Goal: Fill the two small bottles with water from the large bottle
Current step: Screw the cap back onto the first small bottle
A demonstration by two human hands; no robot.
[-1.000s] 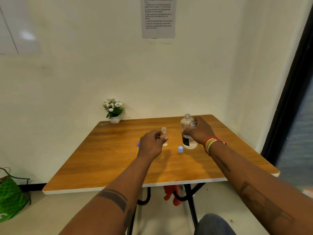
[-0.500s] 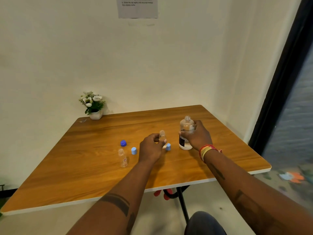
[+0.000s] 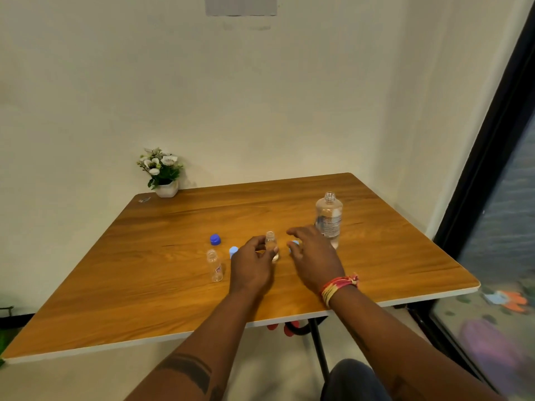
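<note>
Left hand (image 3: 251,264) gripping an uncapped small clear plastic bottle (image 3: 271,246) upright on the wooden table (image 3: 162,285), right hand (image 3: 314,256) spread open, empty, over a light blue cap (image 3: 294,243), tall clear uncapped bottle (image 3: 329,218) just behind.

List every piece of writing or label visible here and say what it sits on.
Nothing can be quoted.
Large bottle: label with fine print, too small to read.
Small bottle standing free: small red and blue sticker, blurred.
Paper sheet on the wall: cropped and blurred, unreadable.
</note>
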